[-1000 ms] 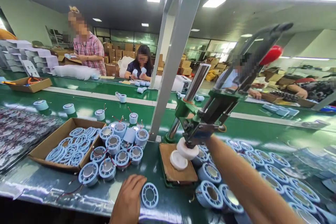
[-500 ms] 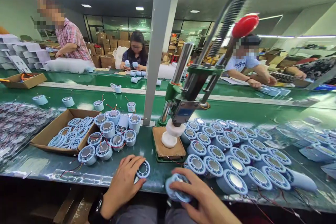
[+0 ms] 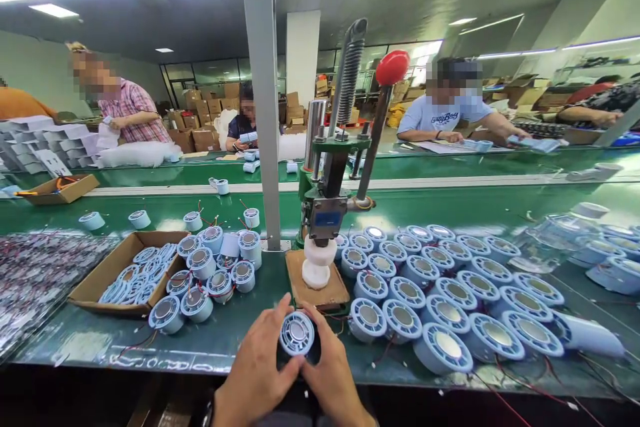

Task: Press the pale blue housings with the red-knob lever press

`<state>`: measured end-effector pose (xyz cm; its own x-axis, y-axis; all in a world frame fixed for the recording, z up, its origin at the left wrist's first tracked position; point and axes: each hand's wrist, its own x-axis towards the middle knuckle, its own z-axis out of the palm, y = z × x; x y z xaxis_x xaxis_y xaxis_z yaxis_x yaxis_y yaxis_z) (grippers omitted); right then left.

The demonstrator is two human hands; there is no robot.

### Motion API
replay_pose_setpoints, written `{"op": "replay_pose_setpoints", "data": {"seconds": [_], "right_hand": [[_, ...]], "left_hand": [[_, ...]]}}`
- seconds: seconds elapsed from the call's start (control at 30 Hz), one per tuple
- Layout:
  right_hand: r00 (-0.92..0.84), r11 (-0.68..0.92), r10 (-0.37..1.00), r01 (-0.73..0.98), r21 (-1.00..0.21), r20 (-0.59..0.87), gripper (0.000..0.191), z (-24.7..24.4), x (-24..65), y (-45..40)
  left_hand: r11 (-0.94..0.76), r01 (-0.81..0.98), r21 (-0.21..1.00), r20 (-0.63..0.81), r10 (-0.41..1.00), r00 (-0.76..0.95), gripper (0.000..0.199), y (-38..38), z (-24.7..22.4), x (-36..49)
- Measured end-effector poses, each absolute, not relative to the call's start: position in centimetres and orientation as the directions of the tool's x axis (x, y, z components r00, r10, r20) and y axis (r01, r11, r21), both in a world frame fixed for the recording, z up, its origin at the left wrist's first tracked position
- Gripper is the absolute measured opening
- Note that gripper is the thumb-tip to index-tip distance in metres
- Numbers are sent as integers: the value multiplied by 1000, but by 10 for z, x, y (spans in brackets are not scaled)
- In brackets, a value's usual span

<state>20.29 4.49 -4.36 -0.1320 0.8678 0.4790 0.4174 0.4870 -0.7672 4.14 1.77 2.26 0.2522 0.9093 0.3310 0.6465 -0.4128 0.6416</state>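
Note:
A light blue round part [image 3: 297, 333] with a silvery disc in its slotted top sits between my two hands at the near edge of the green table, in front of the press. My left hand [image 3: 263, 363] is wrapped round its left side. From the right, my right hand [image 3: 330, 363] curls round the same part, and both thumbs meet at its near side. Beyond my hands stands a hand press [image 3: 327, 213] with a red knob, its white round head just over a white holder [image 3: 316, 273] on a brown board.
A cardboard box [image 3: 95, 267] of blue rings is at the left, beside a cluster of blue round parts [image 3: 203, 263]. Rows of similar parts [image 3: 443, 310] with trailing wires fill the right. Several people work across the table, behind a grey post [image 3: 263, 113].
My hands have come together round one blue part; before, each was apart with its own blue piece. The view has turned and the press now looks more upright.

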Motion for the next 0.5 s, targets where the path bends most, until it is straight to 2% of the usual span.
{"op": "replay_pose_setpoints", "data": {"seconds": [0.1, 0.2, 0.43, 0.5], "right_hand": [[-114, 540, 832, 393, -745, 543, 66, -47, 205, 47], [-86, 560, 813, 386, -733, 575, 66, -46, 206, 46], [-69, 480, 870, 343, -808, 488, 83, -46, 204, 42], [-51, 478, 866, 380, -792, 498, 80, -47, 202, 42]], "left_hand": [[-417, 689, 593, 285, 909, 304, 77, 25, 28, 53], [-371, 701, 609, 257, 928, 269, 77, 28, 27, 57], [-210, 623, 754, 241, 970, 36, 72, 19, 10, 66], [-186, 602, 776, 250, 968, -23, 74, 17, 1, 71]]}}
